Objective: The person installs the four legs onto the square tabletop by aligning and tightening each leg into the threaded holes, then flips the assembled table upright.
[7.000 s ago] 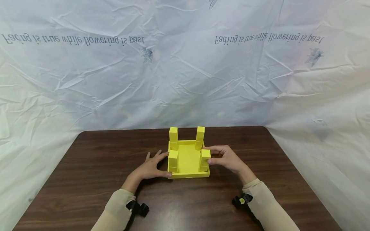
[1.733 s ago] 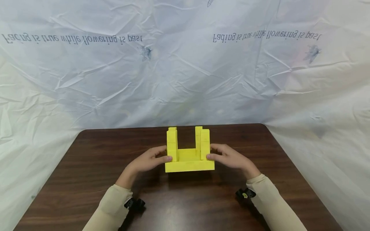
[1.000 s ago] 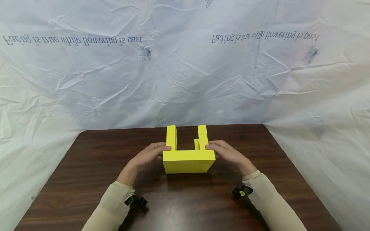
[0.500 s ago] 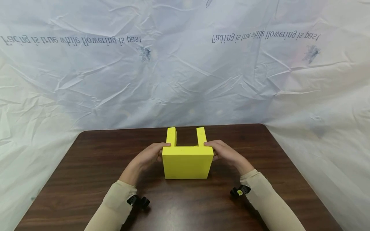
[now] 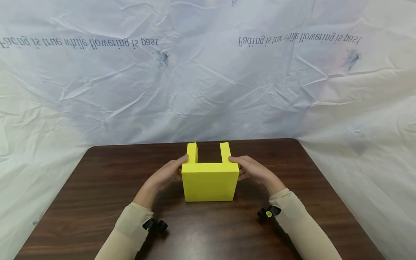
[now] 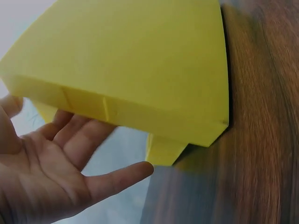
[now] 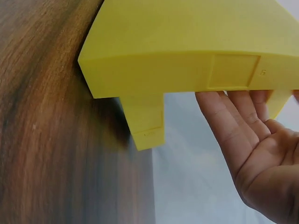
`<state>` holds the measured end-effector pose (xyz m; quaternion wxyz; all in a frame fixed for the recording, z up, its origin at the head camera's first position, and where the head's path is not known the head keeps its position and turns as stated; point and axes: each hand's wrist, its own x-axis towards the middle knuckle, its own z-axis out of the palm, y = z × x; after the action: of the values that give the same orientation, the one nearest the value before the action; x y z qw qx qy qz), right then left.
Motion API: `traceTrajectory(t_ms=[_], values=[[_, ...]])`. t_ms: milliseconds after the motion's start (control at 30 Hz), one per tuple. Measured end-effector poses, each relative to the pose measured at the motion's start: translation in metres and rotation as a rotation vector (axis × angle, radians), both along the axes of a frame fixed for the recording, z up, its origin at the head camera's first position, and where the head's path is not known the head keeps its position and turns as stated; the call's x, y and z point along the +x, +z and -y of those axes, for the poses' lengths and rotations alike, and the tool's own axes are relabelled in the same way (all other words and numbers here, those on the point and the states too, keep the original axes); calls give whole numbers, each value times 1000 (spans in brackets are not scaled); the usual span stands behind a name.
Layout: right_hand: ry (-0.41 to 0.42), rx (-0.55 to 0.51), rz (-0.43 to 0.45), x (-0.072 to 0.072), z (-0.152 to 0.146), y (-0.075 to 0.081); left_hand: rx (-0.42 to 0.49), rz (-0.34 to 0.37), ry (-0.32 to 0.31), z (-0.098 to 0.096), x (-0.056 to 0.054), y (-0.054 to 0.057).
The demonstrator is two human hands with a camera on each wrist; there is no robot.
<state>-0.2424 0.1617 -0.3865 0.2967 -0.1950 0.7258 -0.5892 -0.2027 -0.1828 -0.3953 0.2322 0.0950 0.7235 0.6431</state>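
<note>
A small yellow four-legged toy table [image 5: 210, 185] is tipped onto one side edge on the brown tabletop. Its smooth flat face is toward me in the head view, and its legs point away. My left hand [image 5: 165, 177] grips its left side, the thumb at the upper left leg [image 5: 192, 151]. On the opposite side, my right hand [image 5: 255, 173] holds it, with the thumb at the upper right leg [image 5: 225, 151]. Both wrist views show fingers tucked behind the side rim [image 6: 86, 103] [image 7: 233, 71]. The lower legs are hidden in the head view.
The dark wood-grain table [image 5: 208, 231] has rounded far corners. Behind it and along both sides hangs a wrinkled white sheet [image 5: 208, 90] with printed lettering. A black strapped device sits on each wrist, the left one [image 5: 156, 226] and the right one [image 5: 269, 212].
The yellow toy table stood legs-up at first. Both hands have lifted and tilted it until its flat face came round toward me. Over the last half second it barely moves; the thumbs shift slightly upward.
</note>
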Motion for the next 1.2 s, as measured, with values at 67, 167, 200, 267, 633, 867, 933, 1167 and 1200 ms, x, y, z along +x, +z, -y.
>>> traceTrajectory(t_ms=[67, 167, 200, 267, 633, 867, 933, 1167, 1200], values=[[-17, -1, -22, 1, -3, 1, -27, -32, -8, 5, 3, 1], [-39, -14, -105, 5, -11, 1, -100, -159, 22, 17, 10, 2], [-45, -19, -146, 6, -14, 0, -133, -216, 45, 21, 14, 3], [-48, -20, -246, 11, -21, -2, -186, -330, 100, 28, 20, 2], [-110, -68, -425, 36, -26, -19, -177, -506, 172, 21, 45, -20], [-78, 54, -457, 42, -22, -25, -216, -486, 64, 15, 47, -32], [-59, 105, -477, 43, -21, -27, -244, -506, 45, 14, 45, -33], [-15, 159, -510, 43, -21, -32, -300, -563, -14, 14, 39, -37], [-11, 151, -505, 43, -21, -32, -303, -564, -17, 15, 39, -38]])
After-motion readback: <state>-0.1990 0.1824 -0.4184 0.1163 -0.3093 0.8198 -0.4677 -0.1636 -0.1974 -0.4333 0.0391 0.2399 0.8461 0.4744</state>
